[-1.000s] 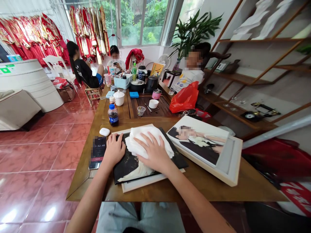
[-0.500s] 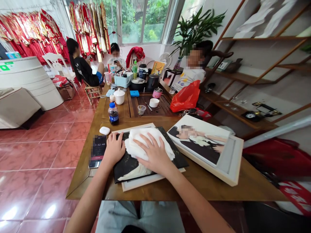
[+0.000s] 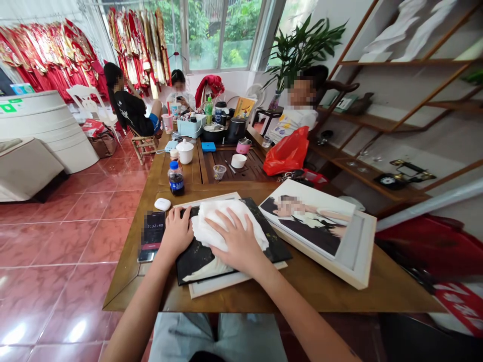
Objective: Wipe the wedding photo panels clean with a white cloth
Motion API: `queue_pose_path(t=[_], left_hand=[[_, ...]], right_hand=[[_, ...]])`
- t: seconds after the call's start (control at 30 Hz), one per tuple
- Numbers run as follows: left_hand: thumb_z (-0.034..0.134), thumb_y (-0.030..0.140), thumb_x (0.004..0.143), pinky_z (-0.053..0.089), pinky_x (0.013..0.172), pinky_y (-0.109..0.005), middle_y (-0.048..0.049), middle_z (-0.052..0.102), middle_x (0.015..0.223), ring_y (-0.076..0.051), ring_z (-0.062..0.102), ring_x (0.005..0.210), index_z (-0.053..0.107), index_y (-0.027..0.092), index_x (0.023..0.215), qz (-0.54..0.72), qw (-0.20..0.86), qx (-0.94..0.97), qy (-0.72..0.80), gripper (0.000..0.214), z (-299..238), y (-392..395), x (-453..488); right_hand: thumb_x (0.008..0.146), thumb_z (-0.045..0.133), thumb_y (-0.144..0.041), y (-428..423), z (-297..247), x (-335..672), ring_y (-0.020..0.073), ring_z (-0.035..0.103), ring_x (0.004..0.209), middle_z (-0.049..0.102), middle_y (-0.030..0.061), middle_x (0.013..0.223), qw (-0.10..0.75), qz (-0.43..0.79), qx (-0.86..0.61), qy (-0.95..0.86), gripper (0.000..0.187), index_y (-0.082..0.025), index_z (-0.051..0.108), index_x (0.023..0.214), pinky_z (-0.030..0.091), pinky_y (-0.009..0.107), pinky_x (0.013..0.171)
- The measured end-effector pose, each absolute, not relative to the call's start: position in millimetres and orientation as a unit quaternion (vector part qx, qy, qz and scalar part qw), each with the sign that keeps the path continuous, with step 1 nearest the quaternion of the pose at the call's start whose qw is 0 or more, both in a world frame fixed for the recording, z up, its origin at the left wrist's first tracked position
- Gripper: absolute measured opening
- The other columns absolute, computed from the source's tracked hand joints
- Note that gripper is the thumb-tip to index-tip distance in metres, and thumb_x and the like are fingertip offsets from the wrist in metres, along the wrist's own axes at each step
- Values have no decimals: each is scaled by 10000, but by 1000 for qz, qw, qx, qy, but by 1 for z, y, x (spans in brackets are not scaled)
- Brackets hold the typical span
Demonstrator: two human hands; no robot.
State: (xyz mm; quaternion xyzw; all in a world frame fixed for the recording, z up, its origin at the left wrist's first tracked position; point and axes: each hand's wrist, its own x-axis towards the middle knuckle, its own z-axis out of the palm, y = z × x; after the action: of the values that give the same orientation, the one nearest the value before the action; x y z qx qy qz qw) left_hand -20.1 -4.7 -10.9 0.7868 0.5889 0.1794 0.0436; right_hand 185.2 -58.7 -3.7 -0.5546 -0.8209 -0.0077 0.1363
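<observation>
White crumpled cloth (image 3: 249, 223) lies bunched under the right hand (image 3: 236, 241).

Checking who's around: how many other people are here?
3: a person in black at left, a person by the window, a person in white at right. Others may be hidden.

Both arms reached forward from the bottom of view, converging. Left hand (image 3: 178, 234) sat palm down, fingers held close together and slightly curled, tips pointing ahead. Right hand (image 3: 237, 240) lay palm down just right of those fingers, its own fingers spread wide, tips angled up and left. Left forearm (image 3: 138, 301) rose from lower left, right forearm (image 3: 305, 322) from lower right. Wrists low; neither hand lifted.
</observation>
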Motion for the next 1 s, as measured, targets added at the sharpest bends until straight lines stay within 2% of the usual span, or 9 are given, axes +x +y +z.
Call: queue_pose_path(t=[0.13,0.3,0.7,1.0], left_hand=[[405,228,982,426,1111,-530,-160,528,1353,-326,440,1326,527,175,1450,196,28,782,591,486,-13,-4,-19],[406,238,991,423,1119,-526,-152,531,1340,-325,445,1328,530,178,1450,197,30,782,591,479,-13,-4,-19],[375,239,1010,431,1101,-511,-155,507,1351,-310,432,1320,495,176,1468,189,33,791,581,478,-11,-4,-22],[382,248,1009,431,1101,-519,-161,515,1353,-323,433,1311,499,154,1471,195,34,790,579,485,-13,-4,-22]], right_hand=[[897,588,-415,-92,-7,193,403,267,1517,368,44,1660,140,-16,-546,-826,710,-410,385,1577,130,709,1173],[821,628,-351,-118,-4,199,415,264,1517,368,65,1659,134,10,-533,-835,782,-390,409,1570,107,729,1165],[762,685,-413,-133,6,164,444,156,1548,248,31,1708,109,116,-437,-885,922,-472,294,1595,4,792,1140],[725,685,-386,-133,-4,187,437,266,1509,347,31,1671,132,68,-468,-871,897,-459,380,1565,43,734,1164]])
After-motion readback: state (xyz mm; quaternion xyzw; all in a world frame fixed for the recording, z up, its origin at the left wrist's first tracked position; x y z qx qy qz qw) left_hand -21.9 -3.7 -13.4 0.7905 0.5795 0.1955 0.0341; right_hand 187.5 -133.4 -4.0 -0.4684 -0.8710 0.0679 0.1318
